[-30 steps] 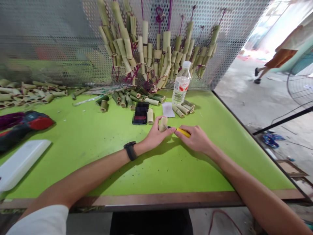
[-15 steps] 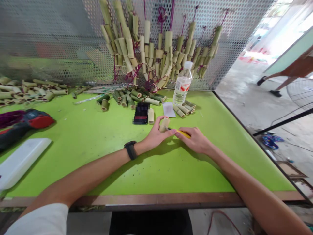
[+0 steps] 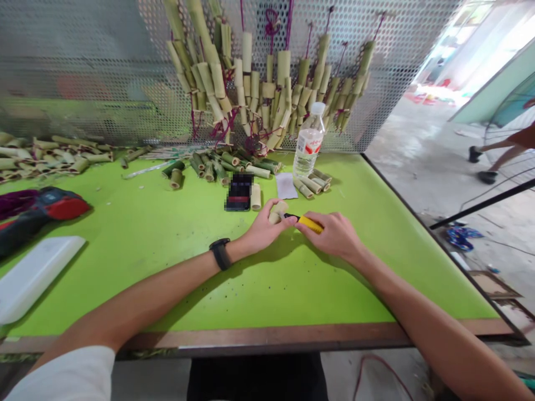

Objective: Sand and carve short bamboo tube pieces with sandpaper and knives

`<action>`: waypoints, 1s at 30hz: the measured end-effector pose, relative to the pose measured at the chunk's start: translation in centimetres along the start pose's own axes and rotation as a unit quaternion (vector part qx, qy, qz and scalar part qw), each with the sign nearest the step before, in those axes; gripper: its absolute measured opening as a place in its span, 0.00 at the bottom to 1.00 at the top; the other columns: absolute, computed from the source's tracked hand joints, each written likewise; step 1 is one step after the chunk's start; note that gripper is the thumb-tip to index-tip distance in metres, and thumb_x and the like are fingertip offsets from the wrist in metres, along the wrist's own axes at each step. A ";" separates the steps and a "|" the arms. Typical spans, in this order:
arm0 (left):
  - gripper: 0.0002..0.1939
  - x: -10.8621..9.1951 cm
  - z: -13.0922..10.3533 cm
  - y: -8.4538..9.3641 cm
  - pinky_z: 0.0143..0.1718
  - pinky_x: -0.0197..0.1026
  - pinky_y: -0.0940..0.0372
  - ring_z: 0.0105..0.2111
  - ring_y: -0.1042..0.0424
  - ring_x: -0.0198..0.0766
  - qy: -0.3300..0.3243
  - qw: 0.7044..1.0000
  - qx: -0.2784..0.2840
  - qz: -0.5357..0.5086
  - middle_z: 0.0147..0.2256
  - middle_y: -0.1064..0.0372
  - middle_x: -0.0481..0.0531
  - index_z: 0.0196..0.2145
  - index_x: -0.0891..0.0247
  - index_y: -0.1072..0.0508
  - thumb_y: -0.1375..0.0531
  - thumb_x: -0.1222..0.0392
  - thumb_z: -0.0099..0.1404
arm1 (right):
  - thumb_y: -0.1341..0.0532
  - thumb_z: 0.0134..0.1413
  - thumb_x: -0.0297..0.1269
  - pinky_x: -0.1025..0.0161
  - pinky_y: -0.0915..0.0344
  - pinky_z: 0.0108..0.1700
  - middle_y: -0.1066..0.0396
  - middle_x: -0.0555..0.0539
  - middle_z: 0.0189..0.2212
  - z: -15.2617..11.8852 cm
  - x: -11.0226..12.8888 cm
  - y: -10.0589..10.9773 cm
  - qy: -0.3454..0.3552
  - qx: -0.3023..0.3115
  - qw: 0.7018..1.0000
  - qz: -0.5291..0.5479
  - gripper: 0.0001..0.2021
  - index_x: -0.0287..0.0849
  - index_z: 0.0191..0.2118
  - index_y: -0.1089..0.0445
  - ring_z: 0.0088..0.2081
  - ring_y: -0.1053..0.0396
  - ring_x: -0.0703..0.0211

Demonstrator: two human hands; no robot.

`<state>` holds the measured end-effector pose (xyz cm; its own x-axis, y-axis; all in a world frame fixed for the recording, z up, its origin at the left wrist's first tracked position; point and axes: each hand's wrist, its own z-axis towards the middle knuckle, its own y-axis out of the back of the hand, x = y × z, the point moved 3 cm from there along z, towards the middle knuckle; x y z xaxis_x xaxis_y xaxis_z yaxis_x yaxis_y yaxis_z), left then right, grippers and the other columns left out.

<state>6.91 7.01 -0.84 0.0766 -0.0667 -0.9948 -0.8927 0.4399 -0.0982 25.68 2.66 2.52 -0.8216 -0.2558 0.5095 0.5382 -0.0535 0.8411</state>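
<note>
My left hand (image 3: 266, 227) is closed around a short pale bamboo piece (image 3: 279, 210), thumb below and fingers at its far side. My right hand (image 3: 332, 233) grips a yellow-handled utility knife (image 3: 310, 224). The knife's dark front end points left and meets the bamboo beside my left thumb; the blade tip is too small to make out clearly. Just beyond my left hand, another pale bamboo piece (image 3: 256, 197) stands next to a black phone (image 3: 239, 192). A greyish paper square (image 3: 286, 186) lies behind the held piece.
A water bottle (image 3: 310, 142) stands behind several bamboo tubes (image 3: 304, 187). Bamboo strings (image 3: 284, 83) hang on the perforated metal panel (image 3: 104, 67). At left lie a red-black power tool (image 3: 62, 204), a white box (image 3: 39, 275) and heaped bamboo (image 3: 54, 153). A person's legs (image 3: 504, 153) show at right.
The bamboo piece has turned in my left hand, and the knife has rolled so more of its yellow handle shows. The view shifted slightly; the person at right has moved.
</note>
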 end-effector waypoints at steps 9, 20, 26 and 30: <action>0.44 -0.4 -0.2 0.0 0.21 0.35 0.51 0.20 0.47 0.28 -0.002 1.000 0.018 -0.010 0.24 0.43 0.35 0.56 0.58 0.40 0.22 0.39 0.55 | 0.45 0.71 0.60 0.62 0.47 0.26 0.37 0.51 0.20 0.3 -0.3 -0.7 0.016 0.075 0.993 0.095 0.27 0.44 0.27 0.34 0.21 0.45 0.64; 0.39 -0.6 -0.4 0.0 0.25 0.35 0.50 0.22 0.46 0.28 -0.016 0.999 0.032 0.020 0.26 0.45 0.37 0.52 0.57 0.37 0.22 0.38 0.56 | 0.47 0.70 0.62 0.61 0.46 0.30 0.34 0.50 0.23 0.3 -0.5 -1.0 0.011 0.096 0.988 0.118 0.29 0.42 0.29 0.30 0.26 0.40 0.60; 0.38 -0.3 0.0 0.0 0.25 0.35 0.49 0.23 0.45 0.28 -0.003 1.000 0.003 0.006 0.29 0.42 0.39 0.49 0.59 0.35 0.23 0.36 0.55 | 0.44 0.70 0.61 0.62 0.46 0.28 0.30 0.49 0.21 -0.1 0.1 -0.7 -0.019 0.032 0.998 0.042 0.27 0.43 0.31 0.26 0.22 0.39 0.61; 0.37 -0.1 0.0 -0.1 0.25 0.34 0.49 0.22 0.46 0.26 -0.001 1.000 -0.014 0.000 0.28 0.41 0.38 0.48 0.59 0.35 0.23 0.35 0.55 | 0.43 0.70 0.59 0.62 0.48 0.27 0.31 0.49 0.20 -0.1 0.3 -0.3 -0.017 0.005 1.000 0.017 0.25 0.44 0.31 0.26 0.20 0.41 0.61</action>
<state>7.04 6.97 -0.74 0.0784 -0.0648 -0.9948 -0.9049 0.4142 -0.0983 25.29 2.48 2.35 -0.8089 -0.2243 0.5434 0.5641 -0.0362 0.8249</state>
